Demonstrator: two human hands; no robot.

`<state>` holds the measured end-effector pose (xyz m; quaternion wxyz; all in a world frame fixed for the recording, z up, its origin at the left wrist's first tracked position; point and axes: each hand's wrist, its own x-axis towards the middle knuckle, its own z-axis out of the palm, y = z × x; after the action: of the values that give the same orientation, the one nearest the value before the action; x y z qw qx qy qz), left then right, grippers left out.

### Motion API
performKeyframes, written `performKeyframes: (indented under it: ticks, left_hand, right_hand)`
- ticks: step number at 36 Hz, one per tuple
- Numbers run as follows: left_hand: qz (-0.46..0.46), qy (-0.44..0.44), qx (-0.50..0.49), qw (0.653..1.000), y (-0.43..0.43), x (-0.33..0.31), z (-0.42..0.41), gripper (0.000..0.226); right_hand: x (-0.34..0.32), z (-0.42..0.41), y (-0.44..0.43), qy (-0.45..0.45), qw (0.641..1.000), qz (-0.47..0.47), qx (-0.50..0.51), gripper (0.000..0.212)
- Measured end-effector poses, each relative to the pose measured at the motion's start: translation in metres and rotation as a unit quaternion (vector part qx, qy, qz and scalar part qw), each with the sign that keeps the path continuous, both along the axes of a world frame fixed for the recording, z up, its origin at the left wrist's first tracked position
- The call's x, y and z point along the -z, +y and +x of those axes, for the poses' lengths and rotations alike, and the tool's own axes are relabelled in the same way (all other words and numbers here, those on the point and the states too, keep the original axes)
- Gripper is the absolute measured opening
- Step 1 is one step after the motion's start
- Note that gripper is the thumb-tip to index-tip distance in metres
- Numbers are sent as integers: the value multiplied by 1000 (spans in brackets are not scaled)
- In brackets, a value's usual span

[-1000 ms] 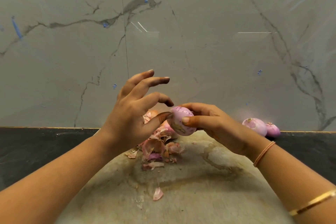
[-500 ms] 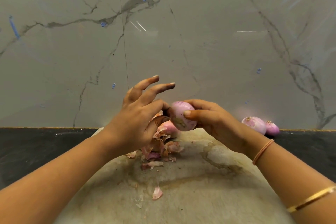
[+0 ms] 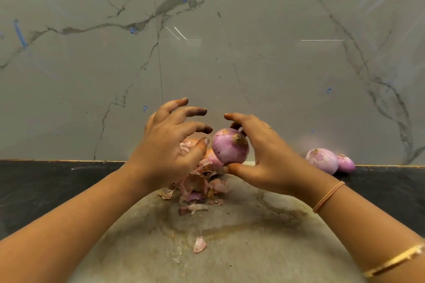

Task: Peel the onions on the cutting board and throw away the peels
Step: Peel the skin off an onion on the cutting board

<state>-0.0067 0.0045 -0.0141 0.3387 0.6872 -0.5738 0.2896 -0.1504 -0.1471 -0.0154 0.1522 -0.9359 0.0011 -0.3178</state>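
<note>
Peeling step imo. The onion (image 3: pixel 230 147) in hand looked mostly bare, smooth purple w/ just the dry stem nub on top. To do this bit well:
- Keep it over the cutting board (image 3: pixel 253 257) so scraps drop by the peel pile (image 3: pixel 197 182).
- Turn it slowly and check the root end + back side for papery bits.
- Nip any leftover skin w/ a thumbnail rather than digging into the flesh.
- Go light on pressure, a bare onion is prob slick and could pop out.

The right grip (image 3: pixel 271 156) was pinching the onion, thumb under it, fingers curled round the back. So the onion sat at the fingertip end of that grip, up in the air over the far part of the board, resting on nothing.

The left grip (image 3: pixel 165 145) was spread wide, holding nothing, just left of the onion. Its thumb tip was right beside the skin. Can't tell if it was actually touching tbh, the angle's poor.

The pile lay under and behind the left grip. Two peeled onions (image 3: pixel 322 161) sat on the dark tabletop (image 3: pixel 46 188) off to the right, well apart from both grips. One stray peel (image 3: pixel 199 244) lay nearer the person. Peels not binned yet afaict.
</note>
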Motion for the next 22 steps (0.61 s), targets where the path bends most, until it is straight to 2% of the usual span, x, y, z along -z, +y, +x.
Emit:
performKeyframes:
  ticks: [8,15,22]
  left_hand:
    - [24,76,21,997,-1,0,-3,54]
    - [24,114,65,991,2,-5,-6,41]
    - [35,102,61,992,3,-6,-5,32]
  right_hand:
    - [-1,1,7,-34,987,-157,-9,66]
    - [0,3,8,-60,980,-187,20,84]
    - [0,4,6,-63,967,-239,58,68]
